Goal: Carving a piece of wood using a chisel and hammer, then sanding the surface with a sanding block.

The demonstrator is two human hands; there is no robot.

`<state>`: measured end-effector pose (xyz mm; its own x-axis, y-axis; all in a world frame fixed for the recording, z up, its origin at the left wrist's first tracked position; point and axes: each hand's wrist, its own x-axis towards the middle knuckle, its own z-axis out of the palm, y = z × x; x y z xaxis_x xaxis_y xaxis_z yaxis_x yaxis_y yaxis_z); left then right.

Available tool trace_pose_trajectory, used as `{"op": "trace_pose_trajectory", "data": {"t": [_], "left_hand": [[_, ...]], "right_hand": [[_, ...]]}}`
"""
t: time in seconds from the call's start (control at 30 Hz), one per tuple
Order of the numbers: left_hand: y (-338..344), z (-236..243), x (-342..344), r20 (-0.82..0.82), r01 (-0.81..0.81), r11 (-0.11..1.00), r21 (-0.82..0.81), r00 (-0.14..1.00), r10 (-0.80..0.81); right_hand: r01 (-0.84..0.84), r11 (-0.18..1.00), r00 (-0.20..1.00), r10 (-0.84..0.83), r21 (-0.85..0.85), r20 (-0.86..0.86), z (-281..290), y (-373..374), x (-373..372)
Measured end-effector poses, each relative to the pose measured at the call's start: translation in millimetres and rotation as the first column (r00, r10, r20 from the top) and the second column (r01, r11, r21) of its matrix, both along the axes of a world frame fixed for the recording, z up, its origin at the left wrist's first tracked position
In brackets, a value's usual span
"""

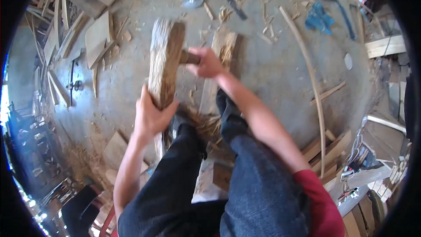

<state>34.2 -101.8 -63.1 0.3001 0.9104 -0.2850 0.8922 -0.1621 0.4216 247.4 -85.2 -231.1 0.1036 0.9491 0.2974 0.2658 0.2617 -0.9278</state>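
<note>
While you stand over the concrete floor [280,70], littered with offcuts and shavings, the biggest thing in front of you is the rough wooden billet [163,59], held near upright and leaning slightly away, its lower end down by your feet among a heap of fresh chips [202,125]. Behind it lies a flat plank [219,61], and a long bent strip of wood [312,79] curves across the floor to your right.

Your left hand [151,116] is wrapped firmly around the billet's lower part, fingers closed on its far side and thumb toward you. Your right hand [206,62] is closed around a short dark handle [187,57] that meets the billet's right edge; the tool's head is hidden against the wood, so what kind it is cannot be told.

To work this well, I judge you should keep the left hand low, well below where the tool bites, and brace the billet's foot so it cannot skid. Let the cut run down the grain, away from your grip and clear of your legs [228,180]. The tool sits above your left hand, on the billet's upper half, opposite side from your thumb.
</note>
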Motion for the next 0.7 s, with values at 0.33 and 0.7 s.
{"op": "trace_pose_trajectory", "data": {"t": [0.33,0.7], "left_hand": [[-8.5,-1.5,-52.7,0.544,-0.170,0.985,-0.042,0.823,0.165],[-19.9,-15.1,-45.6,0.421,-0.017,0.997,0.076,0.907,-0.017]], "right_hand": [[0.066,0.996,0.992,-0.060,-0.054,0.114,7.7,5.4,-19.7],[0.044,0.997,0.995,-0.038,-0.059,0.097,-4.6,4.2,-24.1]]}}
